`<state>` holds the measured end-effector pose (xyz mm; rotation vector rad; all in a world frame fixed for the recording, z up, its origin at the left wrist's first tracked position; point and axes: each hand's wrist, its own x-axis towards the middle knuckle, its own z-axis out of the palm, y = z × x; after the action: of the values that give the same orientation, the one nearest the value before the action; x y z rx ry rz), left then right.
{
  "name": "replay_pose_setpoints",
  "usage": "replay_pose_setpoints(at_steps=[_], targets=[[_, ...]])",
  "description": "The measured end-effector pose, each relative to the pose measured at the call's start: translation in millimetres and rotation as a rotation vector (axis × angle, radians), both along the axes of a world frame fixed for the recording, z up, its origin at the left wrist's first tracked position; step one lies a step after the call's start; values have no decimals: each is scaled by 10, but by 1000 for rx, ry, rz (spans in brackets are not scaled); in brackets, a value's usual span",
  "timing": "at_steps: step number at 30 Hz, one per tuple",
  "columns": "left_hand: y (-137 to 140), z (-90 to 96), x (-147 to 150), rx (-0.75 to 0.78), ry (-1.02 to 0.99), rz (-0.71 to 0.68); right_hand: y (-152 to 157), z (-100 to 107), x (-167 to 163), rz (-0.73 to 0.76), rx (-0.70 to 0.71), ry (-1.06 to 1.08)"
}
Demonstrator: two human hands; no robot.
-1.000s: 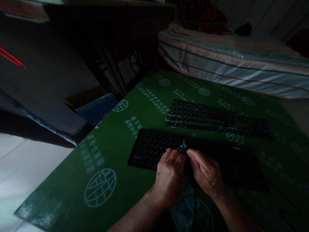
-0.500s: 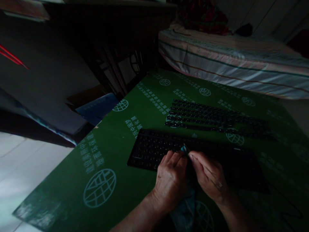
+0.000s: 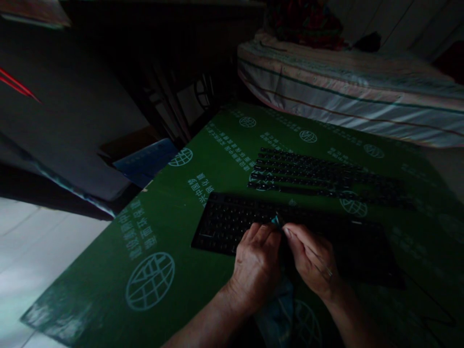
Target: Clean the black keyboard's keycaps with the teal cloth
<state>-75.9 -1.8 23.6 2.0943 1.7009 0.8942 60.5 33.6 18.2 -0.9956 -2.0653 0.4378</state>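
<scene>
Left hand closed, fingers curled over a blue-green cloth; right hand nearly closed, thumb and forefinger pinched at the cloth's tip. Both above the middle of a black keyboard base, the landmark here. Cloth tip pokes up between the hands; its rest hangs toward the near side of the base. Base dark, keycaps off at its left end. Loose keycaps in rows beyond it. Base's middle hidden by hands; its right end lost in shadow; cloth cut off below.
</scene>
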Motion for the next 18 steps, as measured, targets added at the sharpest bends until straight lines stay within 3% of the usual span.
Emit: replay_pose_setpoints(at_steps=[5,10,18], targets=[[-17,-3,4,-5,13,-23,-17,15,20,25,-38,-23],[-5,-31,17,1,15,-12,10,-58,8,0,25,-13],[-16,-37,2,64,7,-15,-18,51,84,-64,-104,62]])
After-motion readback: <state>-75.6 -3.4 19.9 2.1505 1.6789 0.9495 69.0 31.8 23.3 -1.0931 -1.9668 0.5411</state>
